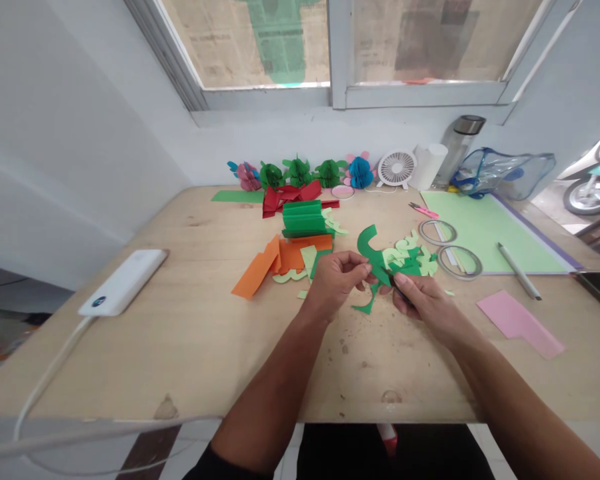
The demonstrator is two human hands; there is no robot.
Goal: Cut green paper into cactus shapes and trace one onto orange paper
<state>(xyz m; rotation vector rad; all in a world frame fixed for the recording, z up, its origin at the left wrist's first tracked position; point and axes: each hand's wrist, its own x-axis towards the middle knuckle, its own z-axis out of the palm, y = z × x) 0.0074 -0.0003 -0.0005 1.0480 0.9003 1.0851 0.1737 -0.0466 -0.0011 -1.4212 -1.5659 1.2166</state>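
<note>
My left hand is closed, its thumb and fingers pinching a curved piece of dark green paper. My right hand is closed around dark scissors, mostly hidden by the fingers, with their blades at the paper's lower edge. A thin green offcut hangs below, between both hands. Just behind my right hand is a pile of light green curly paper cutouts, mixed with darker green pieces. Folded orange paper and a pleated green paper stack are beyond my left hand.
Paper honeycomb figures line the wall beside a small white fan. Red paper strips sit before them. To the right are tape rolls, pink snips, a grey pen and pink paper. A white power bank lies left.
</note>
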